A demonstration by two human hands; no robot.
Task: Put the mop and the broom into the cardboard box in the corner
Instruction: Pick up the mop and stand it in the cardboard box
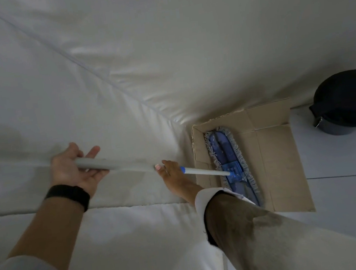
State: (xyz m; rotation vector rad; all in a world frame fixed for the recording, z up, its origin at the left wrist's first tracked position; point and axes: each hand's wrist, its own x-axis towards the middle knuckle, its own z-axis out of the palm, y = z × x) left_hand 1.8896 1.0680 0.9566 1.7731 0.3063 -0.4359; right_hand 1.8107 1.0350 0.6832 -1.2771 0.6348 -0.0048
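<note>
A flat blue mop [230, 162] with a grey fringe lies inside the open cardboard box [277, 158] in the corner. Its grey-white handle [113, 165] runs left out of the box. My left hand [75, 168] holds the handle's upper end loosely, fingers partly spread around it. Lower down the handle, near a blue collar, my right hand [170, 172] grips it just outside the box's left wall. No broom is in view.
White sheeting [118, 63] covers the walls that meet at the corner behind the box. A dark round bucket [347, 101] stands on the pale floor to the right of the box. I wear a black band on my left wrist.
</note>
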